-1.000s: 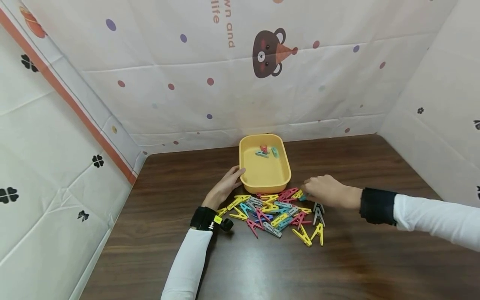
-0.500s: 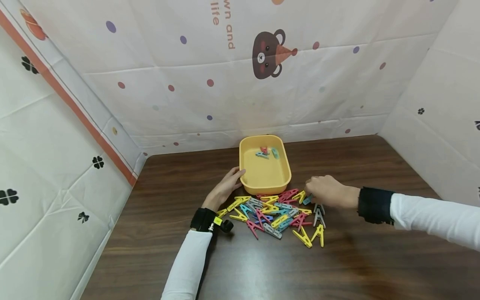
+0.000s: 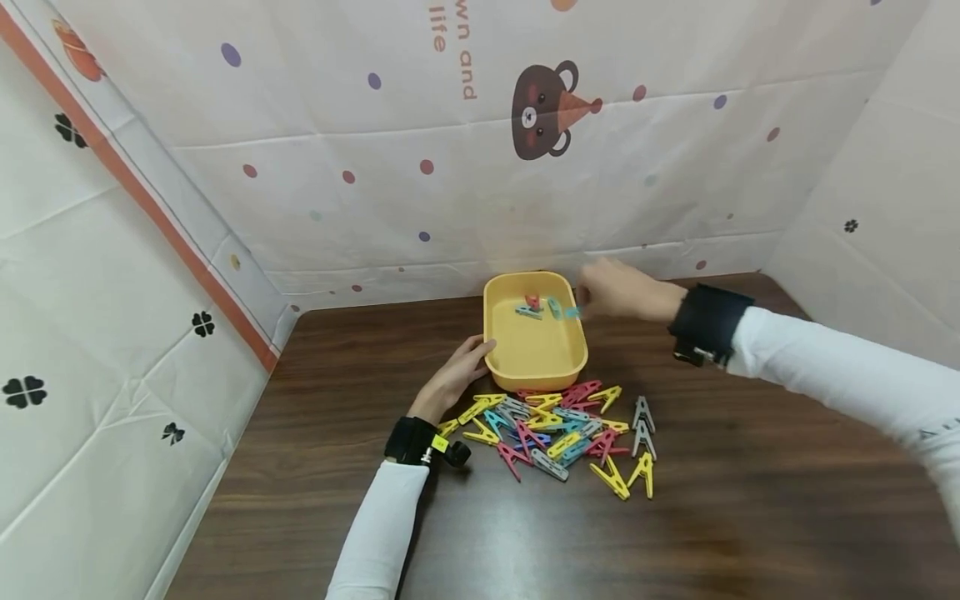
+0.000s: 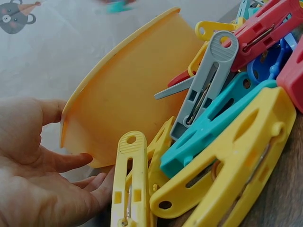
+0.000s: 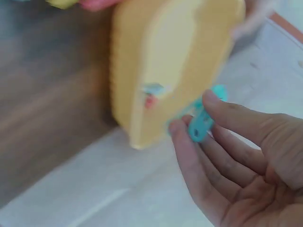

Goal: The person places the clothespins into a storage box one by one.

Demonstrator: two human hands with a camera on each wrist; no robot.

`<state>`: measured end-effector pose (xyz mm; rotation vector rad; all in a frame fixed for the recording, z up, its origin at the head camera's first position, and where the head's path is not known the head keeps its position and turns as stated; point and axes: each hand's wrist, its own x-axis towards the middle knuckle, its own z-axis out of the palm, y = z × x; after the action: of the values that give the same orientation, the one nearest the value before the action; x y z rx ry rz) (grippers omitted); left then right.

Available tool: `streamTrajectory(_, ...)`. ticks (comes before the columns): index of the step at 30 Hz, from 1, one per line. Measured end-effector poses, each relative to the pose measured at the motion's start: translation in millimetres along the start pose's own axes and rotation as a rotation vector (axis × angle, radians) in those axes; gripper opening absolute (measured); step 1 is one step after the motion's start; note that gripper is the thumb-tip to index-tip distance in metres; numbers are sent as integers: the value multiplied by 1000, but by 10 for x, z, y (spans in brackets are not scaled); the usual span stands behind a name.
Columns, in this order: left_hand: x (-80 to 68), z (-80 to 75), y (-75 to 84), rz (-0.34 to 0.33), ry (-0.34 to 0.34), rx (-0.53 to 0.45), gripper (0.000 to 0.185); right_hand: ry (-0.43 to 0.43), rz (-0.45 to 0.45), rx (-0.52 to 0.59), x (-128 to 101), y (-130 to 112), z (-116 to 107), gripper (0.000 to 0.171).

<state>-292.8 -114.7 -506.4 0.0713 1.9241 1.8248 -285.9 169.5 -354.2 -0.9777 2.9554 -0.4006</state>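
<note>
A yellow plastic tub (image 3: 534,379) stands near the back wall, with several clothespins in it, red and blue-green. My left hand (image 3: 453,375) holds its near left side, thumb over the rim and fingers along the outer wall. At the tub's right rim my right hand (image 3: 621,289) pinches a teal clothespin (image 5: 201,124) between thumb and fingers. In the right wrist view that clothespin appears beside the tub's opening, somewhat blurred. In front of the tub lies a heap of clothespins, among them a yellow clothespin (image 4: 129,175) close to my left fingers.
Two grey clothespins (image 3: 642,427) and a yellow clothespin (image 3: 642,475) lie at the heap's right edge. The dark wooden table (image 3: 525,546) meets a white printed sheet (image 3: 450,200) at the back. More sheeting hangs at both sides.
My right hand has lifted a teal clothespin from the heap's right edge and moved up and left to the tub. My left hand stays on the tub.
</note>
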Motion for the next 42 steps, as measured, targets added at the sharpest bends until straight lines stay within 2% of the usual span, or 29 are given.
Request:
streamTrajectory(6,4,5,-8,14,-4,12,57,108,70,59,641,-59,-112,12)
streamTrajectory(9,2,0,-10,15,-8,13,59,159,171,81,907,-33,-63,14)
streamTrajectory(12,-11,-18,-6,17,-4,14,60,206,279,90,1131,12,107,15)
streamTrajectory(15,-18,-28,-6,17,9,7,60,203,385,115,1296,87,406,26)
streamTrajectory(19,-24,-30,-26,14,0,3,58,148,534,176,1394,184,805,36)
streamTrajectory(22,-29,-25,-36,19,-19,-3,57,110,592,172,1407,253,1000,41)
streamTrajectory(27,-35,-32,-18,33,-18,-16,55,94,548,125,1430,357,1119,44)
streamTrajectory(32,-36,-17,-4,35,-15,-12,54,49,560,69,1395,416,1140,16)
streamTrajectory(36,-40,-24,1,34,-9,-9,56,10,527,17,1375,430,1147,33)
streamTrajectory(40,-47,-38,-2,33,-12,-4,57,14,476,48,1351,460,1115,16)
streamTrajectory(42,-45,-43,-1,31,-9,-4,57,24,435,87,1339,472,1040,23)
